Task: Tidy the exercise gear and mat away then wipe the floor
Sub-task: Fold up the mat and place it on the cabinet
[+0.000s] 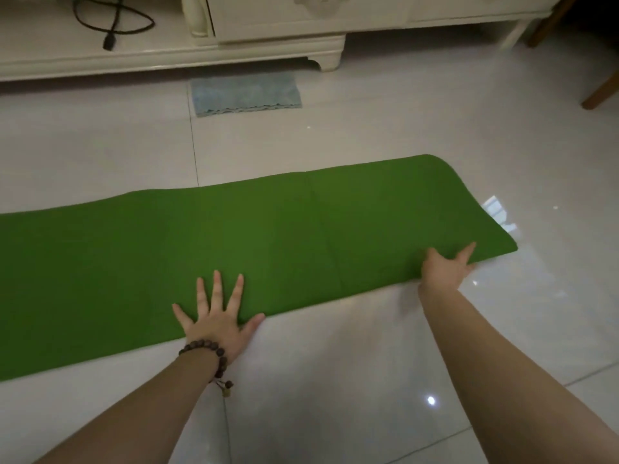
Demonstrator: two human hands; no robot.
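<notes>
A green exercise mat [234,236] lies flat across the white tiled floor, running from the left edge of the view to a rounded end at the right. My left hand [217,316], with a bead bracelet on the wrist, presses flat on the mat's near edge with fingers spread. My right hand [445,267] rests on the near edge close to the mat's right end, fingers stretched out over it. A folded light blue cloth [244,93] lies on the floor beyond the mat, in front of the cabinet.
A cream cabinet [278,45] on short feet stands along the far wall, with a black cable [110,25] on its low shelf at left. Brown wooden furniture legs [599,95] stand at the far right. Glossy tiles [368,380] surround the mat.
</notes>
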